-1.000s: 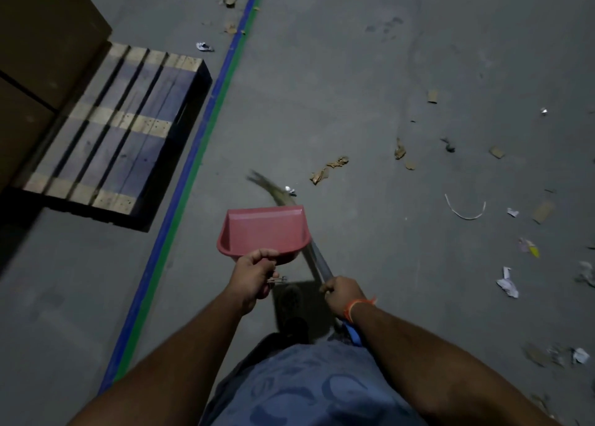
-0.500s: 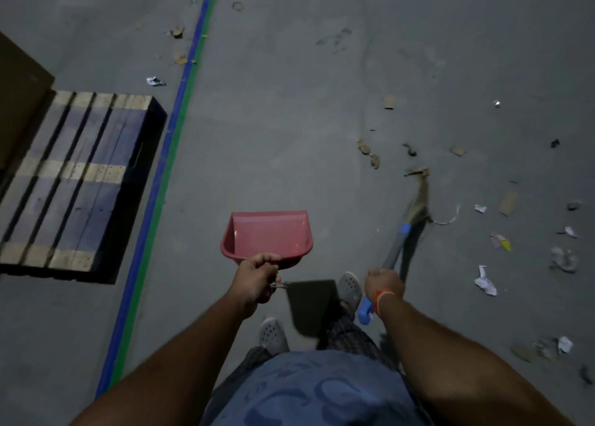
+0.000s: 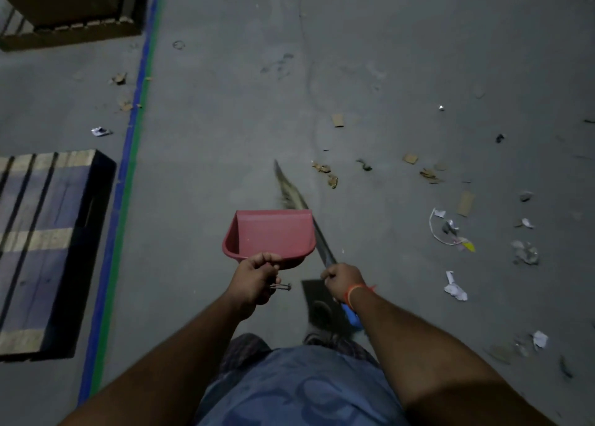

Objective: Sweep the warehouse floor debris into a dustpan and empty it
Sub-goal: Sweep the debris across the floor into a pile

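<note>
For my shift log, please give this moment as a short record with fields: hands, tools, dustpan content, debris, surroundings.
left hand: left hand grips the red dustpan handle
right hand: right hand grips the broom
dustpan content: nothing visible inside
debris: paper scraps and cardboard bits to the right
surroundings: wooden pallet left, beyond the blue-green floor line

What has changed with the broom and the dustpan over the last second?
The broom swung out to the right half a second ago and has now swept back left, its bristles ahead of the red dustpan. The right hand still grips the broom handle, the left hand still holds the dustpan off the floor.
</note>
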Demonstrator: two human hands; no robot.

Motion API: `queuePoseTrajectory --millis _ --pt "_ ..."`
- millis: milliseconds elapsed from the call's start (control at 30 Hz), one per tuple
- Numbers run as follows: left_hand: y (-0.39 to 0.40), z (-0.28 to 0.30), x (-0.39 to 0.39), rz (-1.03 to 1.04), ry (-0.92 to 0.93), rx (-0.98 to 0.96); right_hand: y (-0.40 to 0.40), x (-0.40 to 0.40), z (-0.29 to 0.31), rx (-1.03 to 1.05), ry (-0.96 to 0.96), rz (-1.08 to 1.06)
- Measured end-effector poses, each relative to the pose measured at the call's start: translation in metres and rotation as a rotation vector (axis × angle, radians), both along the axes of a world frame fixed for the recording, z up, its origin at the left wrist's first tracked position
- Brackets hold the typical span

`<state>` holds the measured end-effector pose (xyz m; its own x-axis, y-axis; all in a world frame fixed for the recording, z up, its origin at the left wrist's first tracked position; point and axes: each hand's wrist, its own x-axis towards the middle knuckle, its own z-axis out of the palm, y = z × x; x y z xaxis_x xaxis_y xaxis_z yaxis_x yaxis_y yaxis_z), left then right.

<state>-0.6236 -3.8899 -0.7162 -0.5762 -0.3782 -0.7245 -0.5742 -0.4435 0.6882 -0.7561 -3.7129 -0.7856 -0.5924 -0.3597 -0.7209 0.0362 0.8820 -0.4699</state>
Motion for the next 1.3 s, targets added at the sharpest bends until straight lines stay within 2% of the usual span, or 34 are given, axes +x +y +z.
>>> queuePoseTrajectory --millis 100,167,233,300,400,500,567,667,900,1100,1167,1300 --pt "-0.010 0.003 -0.020 -0.013 0.010 -0.002 -0.007 -0.026 0.000 -0.003 -0.021 -0.164" --pt "-0.019 0.000 -0.032 -0.006 0.023 -0.004 -0.005 -0.052 -0.026 -0.007 -0.056 -0.361" --pt "-0.028 -0.003 -0.042 0.005 0.024 -0.012 -0.008 -0.078 -0.035 0.031 -0.027 -0.470" --pt "-0.036 -0.006 -0.051 0.013 0.024 -0.015 -0.015 -0.092 -0.013 0.104 0.004 -0.462" --pt "-0.052 -0.014 -0.064 0.019 0.031 0.003 -0.025 -0.107 0.015 0.073 0.117 -0.503" --pt "-0.077 -0.020 -0.083 0.014 0.034 0.024 -0.038 -0.112 0.006 0.112 0.158 -0.641" --pt "-0.099 -0.021 -0.099 0.022 0.032 0.024 -0.050 -0.110 0.002 0.198 0.218 -0.557" --pt "-0.134 -0.020 -0.125 0.032 0.030 0.000 -0.075 -0.111 0.000 0.139 0.234 -0.421" --pt "-0.203 -0.011 -0.165 0.038 0.046 0.015 -0.167 -0.136 -0.001 0.005 0.051 -0.282" --pt "-0.241 -0.003 -0.180 0.072 0.071 0.033 -0.211 -0.179 -0.009 0.074 -0.032 -0.447" --pt "-0.252 0.001 -0.188 0.065 0.065 0.028 -0.222 -0.197 0.002 0.151 0.058 -0.454" --pt "-0.266 -0.004 -0.205 0.079 0.059 0.025 -0.232 -0.222 0.016 0.139 0.210 -0.556"
